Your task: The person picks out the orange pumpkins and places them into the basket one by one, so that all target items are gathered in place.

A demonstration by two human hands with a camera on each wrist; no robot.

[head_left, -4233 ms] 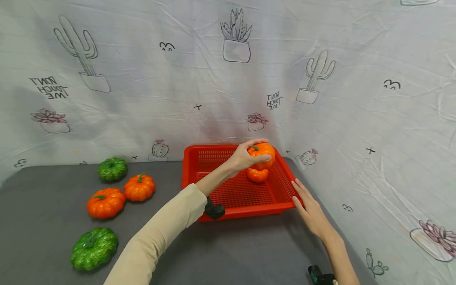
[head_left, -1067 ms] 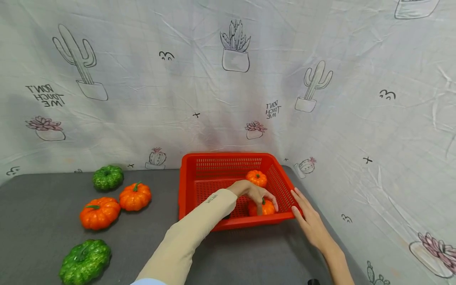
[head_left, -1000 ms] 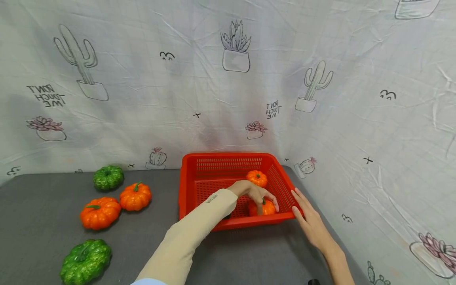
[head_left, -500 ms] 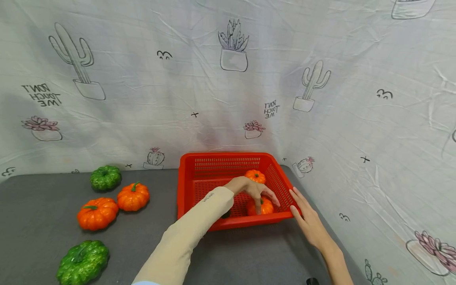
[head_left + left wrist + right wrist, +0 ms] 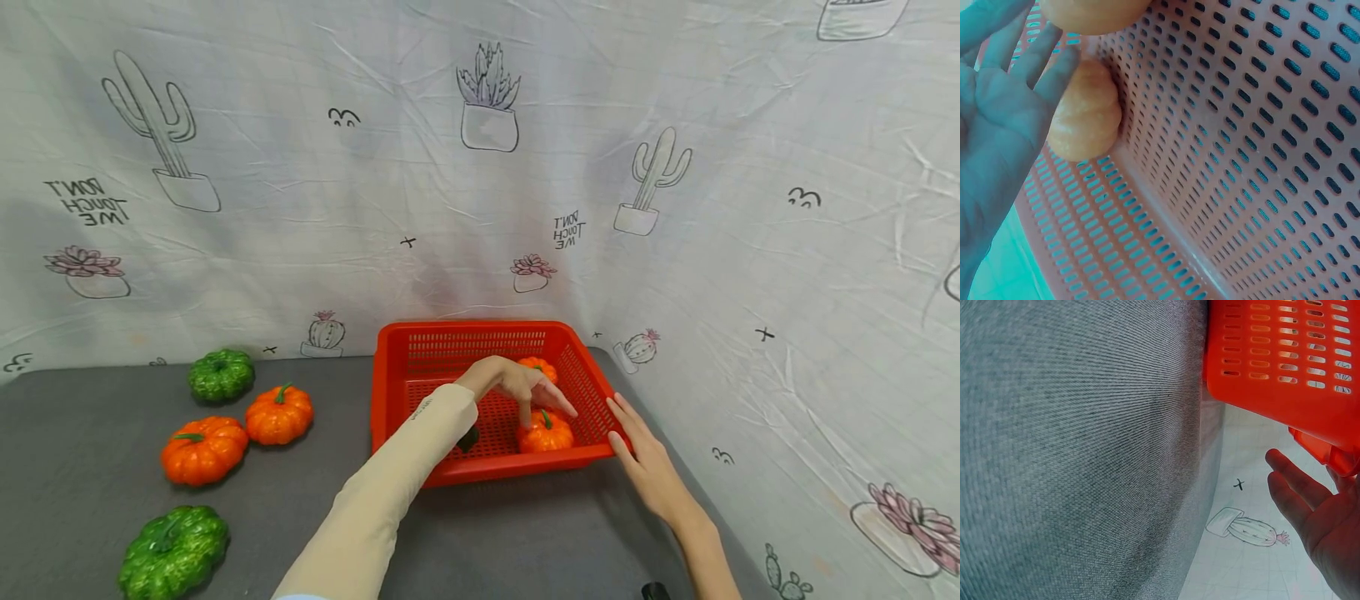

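In the head view a red basket (image 5: 381, 392) with slotted walls stands at the back right. My left hand (image 5: 523, 387) hovers inside it, just above a small orange pumpkin (image 5: 547, 437) with a green stem, near the front right corner. Fingers spread and holding nothing, the left hand (image 5: 1000, 119) also shows in the left wrist view beside a pumpkin (image 5: 1088, 119). Behind the hand, another orange pumpkin (image 5: 538, 365) is partly hidden. My right hand (image 5: 651, 467) rests with extended fingers against the basket's right front corner; the right wrist view shows it beside the rim.
On the grey tabletop (image 5: 495, 542), to the left, lie two orange pumpkins, one nearer (image 5: 204, 451) and one beside it (image 5: 280, 414). A green pumpkin (image 5: 222, 376) sits behind them, a bigger green pumpkin (image 5: 172, 552) in front. A printed white cloth (image 5: 420, 167) hangs behind and at right.
My left hand carried the orange pumpkin down into the basket's front right, then let go and rose slightly up and left. The right hand has stayed at the basket corner.
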